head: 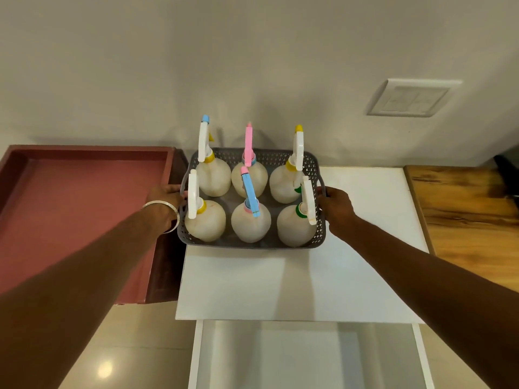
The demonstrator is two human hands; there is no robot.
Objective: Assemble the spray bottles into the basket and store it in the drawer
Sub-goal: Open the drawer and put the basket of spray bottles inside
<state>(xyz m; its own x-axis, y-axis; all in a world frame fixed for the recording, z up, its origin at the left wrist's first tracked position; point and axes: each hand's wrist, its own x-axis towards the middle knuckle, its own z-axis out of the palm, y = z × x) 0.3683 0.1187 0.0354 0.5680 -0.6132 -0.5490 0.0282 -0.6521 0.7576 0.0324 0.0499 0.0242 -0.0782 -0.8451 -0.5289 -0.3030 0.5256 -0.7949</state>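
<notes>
A grey perforated basket [252,245] stands on the white cabinet top [295,282] near the wall. Several translucent spray bottles stand upright inside it in two rows, such as one with a pink-and-blue sprayer [250,223] in the front middle. Their trigger heads are white, pink or blue. My left hand [165,199], with a silver bangle on its wrist, grips the basket's left handle. On the other side, my right hand [335,206] grips the right handle. Below the cabinet top, a white drawer [309,357] is pulled open toward me.
A large reddish-pink tray-like surface [78,214] with a raised rim lies to the left of the cabinet. A wooden countertop [466,220] adjoins on the right. A white switch plate [412,98] sits on the wall. Glossy beige floor [112,349] shows below left.
</notes>
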